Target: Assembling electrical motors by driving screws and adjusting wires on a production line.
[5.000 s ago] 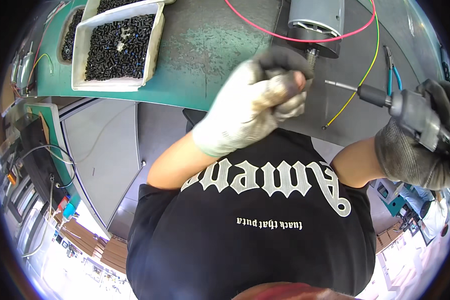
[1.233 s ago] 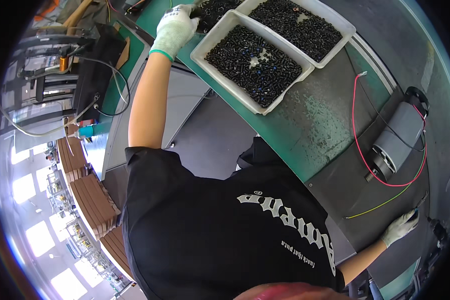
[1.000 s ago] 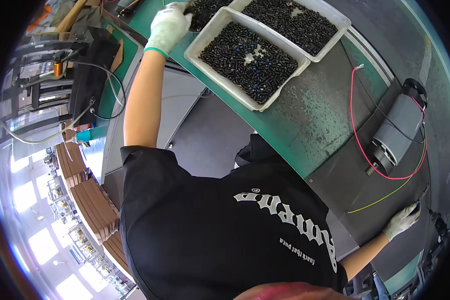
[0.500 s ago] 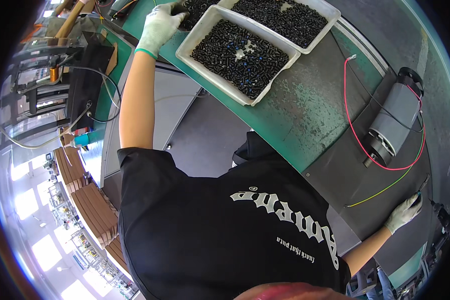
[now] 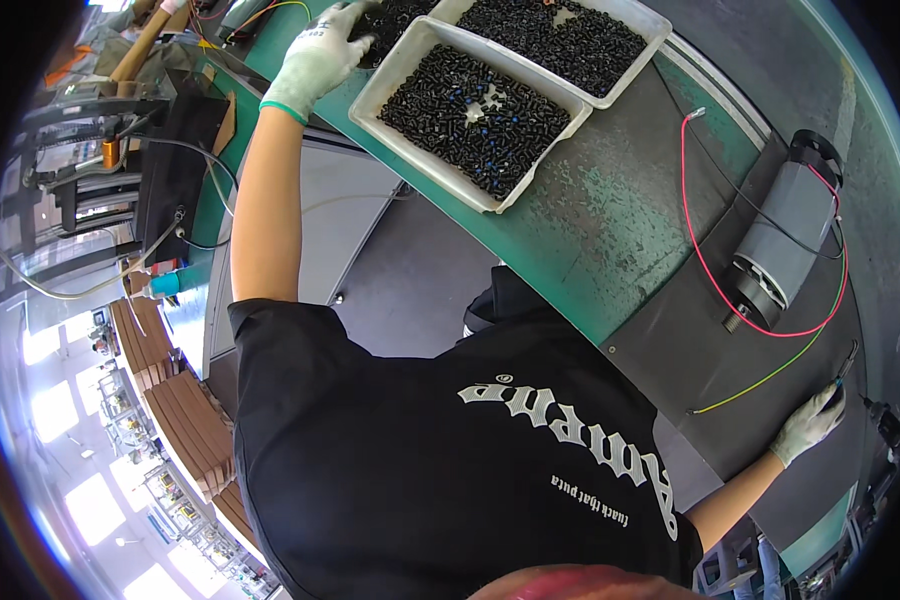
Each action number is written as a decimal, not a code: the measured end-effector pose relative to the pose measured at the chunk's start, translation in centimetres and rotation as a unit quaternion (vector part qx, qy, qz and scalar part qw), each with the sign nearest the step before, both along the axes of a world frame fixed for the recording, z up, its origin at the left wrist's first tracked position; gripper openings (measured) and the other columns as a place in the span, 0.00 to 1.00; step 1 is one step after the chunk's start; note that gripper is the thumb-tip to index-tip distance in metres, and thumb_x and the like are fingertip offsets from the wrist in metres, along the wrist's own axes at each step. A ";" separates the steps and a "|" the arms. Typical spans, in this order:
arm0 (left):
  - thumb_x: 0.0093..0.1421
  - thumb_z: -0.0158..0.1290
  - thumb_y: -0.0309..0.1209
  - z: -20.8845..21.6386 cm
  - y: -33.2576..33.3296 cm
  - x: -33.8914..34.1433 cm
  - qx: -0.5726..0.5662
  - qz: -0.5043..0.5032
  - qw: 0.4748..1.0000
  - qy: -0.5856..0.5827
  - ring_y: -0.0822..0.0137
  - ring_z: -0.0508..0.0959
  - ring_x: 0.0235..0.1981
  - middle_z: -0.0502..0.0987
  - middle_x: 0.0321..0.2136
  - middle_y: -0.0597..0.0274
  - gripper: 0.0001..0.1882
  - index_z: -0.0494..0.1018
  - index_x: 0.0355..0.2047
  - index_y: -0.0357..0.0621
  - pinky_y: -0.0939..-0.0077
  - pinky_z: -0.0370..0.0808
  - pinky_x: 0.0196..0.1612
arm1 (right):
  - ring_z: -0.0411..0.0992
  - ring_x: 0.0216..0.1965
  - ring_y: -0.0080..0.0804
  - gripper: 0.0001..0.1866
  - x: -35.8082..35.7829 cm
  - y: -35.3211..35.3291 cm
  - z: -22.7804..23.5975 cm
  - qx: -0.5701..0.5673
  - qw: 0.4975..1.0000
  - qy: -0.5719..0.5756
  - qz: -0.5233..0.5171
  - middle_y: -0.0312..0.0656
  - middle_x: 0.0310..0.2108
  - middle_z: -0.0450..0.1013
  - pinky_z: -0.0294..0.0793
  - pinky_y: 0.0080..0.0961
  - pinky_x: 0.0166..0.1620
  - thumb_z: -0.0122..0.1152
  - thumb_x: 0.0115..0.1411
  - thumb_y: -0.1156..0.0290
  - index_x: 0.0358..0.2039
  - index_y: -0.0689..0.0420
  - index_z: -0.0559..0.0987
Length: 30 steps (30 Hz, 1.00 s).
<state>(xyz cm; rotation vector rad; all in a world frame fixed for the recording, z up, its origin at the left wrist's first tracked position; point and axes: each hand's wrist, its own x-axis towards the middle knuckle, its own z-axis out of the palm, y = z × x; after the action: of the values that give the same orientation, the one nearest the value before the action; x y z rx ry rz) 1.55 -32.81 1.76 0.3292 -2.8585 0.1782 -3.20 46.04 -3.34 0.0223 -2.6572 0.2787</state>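
Observation:
My left hand, in a white glove with a green cuff, reaches to the far edge of the bench. Its thumb and forefinger are apart over a heap of small black parts beside the white trays; some fingertips are hidden. My right hand, gloved too, rests low at the right, closed round a slim tool with a metal tip; its exact kind is unclear. Beyond that hand lies a grey cylindrical motor with black ends and a threaded shaft. Red, black and yellow-green wires trail from it.
A near white tray and a far white tray hold small black pieces, some blue among them in the near one. The green bench has worn paint. A dark mat lies under the motor. Stacked brown cardboard stands at left.
My left hand has shifted slightly left, and its thumb now shows lower, at the black parts. My right hand keeps its place with the tool. The whole view has moved slightly.

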 end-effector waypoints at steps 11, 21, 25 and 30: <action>0.61 0.55 0.36 1.5 -0.8 -0.9 0.148 0.043 0.988 -0.007 0.58 0.80 0.30 0.79 0.25 0.55 0.16 0.77 0.43 0.39 0.68 0.74 0.37 | 0.67 0.49 0.54 0.26 0.0 -0.4 0.1 0.007 1.000 0.002 -0.006 0.58 0.47 0.70 0.65 0.43 0.53 0.47 0.68 0.54 0.49 0.68 0.73; 0.63 0.55 0.35 1.4 -0.4 -0.4 0.453 0.108 0.881 0.087 0.84 0.61 0.19 0.76 0.23 0.71 0.13 0.80 0.40 0.36 0.88 0.61 0.24 | 0.67 0.50 0.54 0.26 0.1 -0.7 0.2 0.000 1.000 -0.001 -0.016 0.58 0.48 0.70 0.66 0.42 0.53 0.47 0.68 0.54 0.49 0.68 0.73; 0.63 0.54 0.35 2.2 0.4 0.6 0.407 0.126 0.897 0.120 0.84 0.61 0.19 0.73 0.20 0.73 0.13 0.79 0.39 0.36 0.87 0.60 0.23 | 0.68 0.49 0.55 0.27 -0.1 -0.3 0.1 -0.008 1.000 0.003 -0.011 0.59 0.47 0.70 0.65 0.42 0.53 0.46 0.68 0.53 0.48 0.68 0.73; 0.64 0.52 0.35 4.6 8.3 0.6 0.561 0.037 0.808 0.178 0.83 0.61 0.18 0.73 0.22 0.69 0.14 0.77 0.40 0.34 0.87 0.59 0.23 | 0.70 0.48 0.50 0.26 1.5 -0.1 1.6 0.000 0.998 0.028 -0.050 0.55 0.50 0.71 0.68 0.39 0.52 0.48 0.67 0.54 0.52 0.67 0.71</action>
<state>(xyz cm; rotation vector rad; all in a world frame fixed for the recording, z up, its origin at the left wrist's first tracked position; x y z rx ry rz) 2.14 -24.50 6.40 0.5857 -2.2241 -1.4353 -1.73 45.94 -1.75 -0.1010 -2.5925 0.2414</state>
